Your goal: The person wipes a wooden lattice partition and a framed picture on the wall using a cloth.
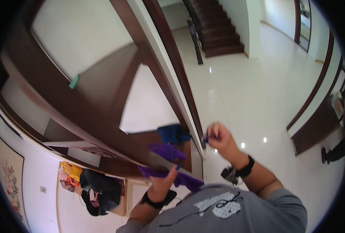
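A purple cloth (190,181) is draped around the edge of a dark wooden shelf board (114,141), showing above and below it. My left hand (165,179) is closed on the cloth, its thumb against the board. My right hand (220,136) is raised by the cabinet's end, fingers curled; small blue spots show at the fingertips, and whatever is inside, if anything, is hidden. Behind the purple cloth, a dark blue cloth (172,134) lies on a lower shelf. A small green piece (74,82) sits on the edge of another shelf.
The wooden cabinet's upright frame (180,89) stands close to my right hand. Bags and a black garment (100,190) are at the lower left, near a framed picture (10,176). Dark stairs (221,31) rise beyond the shiny tiled floor (250,93).
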Motion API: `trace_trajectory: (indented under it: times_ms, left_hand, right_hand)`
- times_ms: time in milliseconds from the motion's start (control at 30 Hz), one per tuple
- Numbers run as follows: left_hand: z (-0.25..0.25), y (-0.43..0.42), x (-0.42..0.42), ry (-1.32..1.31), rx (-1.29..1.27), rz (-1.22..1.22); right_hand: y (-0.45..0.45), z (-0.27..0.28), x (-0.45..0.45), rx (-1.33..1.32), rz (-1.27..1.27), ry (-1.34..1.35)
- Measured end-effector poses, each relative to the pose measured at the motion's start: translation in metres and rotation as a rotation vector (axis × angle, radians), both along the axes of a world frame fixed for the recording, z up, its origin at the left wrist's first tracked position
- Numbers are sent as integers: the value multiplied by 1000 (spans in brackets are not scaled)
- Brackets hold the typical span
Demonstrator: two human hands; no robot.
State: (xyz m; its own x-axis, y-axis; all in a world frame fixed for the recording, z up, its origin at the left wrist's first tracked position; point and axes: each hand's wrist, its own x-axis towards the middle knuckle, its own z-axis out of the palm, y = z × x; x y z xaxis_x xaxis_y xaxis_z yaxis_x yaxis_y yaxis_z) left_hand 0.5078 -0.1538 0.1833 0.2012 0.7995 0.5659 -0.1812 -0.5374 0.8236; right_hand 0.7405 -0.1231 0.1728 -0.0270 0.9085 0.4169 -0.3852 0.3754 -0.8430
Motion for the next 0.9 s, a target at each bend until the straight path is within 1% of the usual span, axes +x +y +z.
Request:
trace_trajectory:
  times_ms: [33, 67, 100, 200, 300, 400, 500, 600, 700, 800, 900]
  left_hand:
    - [-3, 0, -1, 61, 2, 57]
    - [-7, 1, -4, 116, 19, 108]
    - [-9, 0, -5, 140, -12, 137]
    - [-13, 2, -3, 74, -17, 77]
    - [-11, 2, 5, -46, -2, 17]
    - [-27, 4, -5, 29, -59, 19]
    - [-34, 4, -13, 125, -105, -31]
    - [-38, 5, -15, 71, -193, -116]
    - [-41, 7, -20, 94, -186, -175]
    - [-37, 2, -19, 68, -246, -161]
    - [-38, 3, -20, 87, -247, -172]
  right_hand:
    - [-2, 17, -1, -54, 3, 143]
    - [-4, 32, -2, -72, 73, 301]
    - [-6, 43, 0, -57, 151, 389]
    - [-15, 65, 0, 14, 103, 407]
    - [-20, 73, -4, 70, 63, 366]
    - [-20, 75, -7, 103, 47, 318]
    - [-20, 75, -11, 115, 40, 297]
    - [-21, 78, -15, 94, 24, 286]
    - [-23, 79, -18, 70, 11, 286]
    - [-21, 77, -22, 82, -3, 277]
    - [-23, 77, -27, 76, -17, 283]
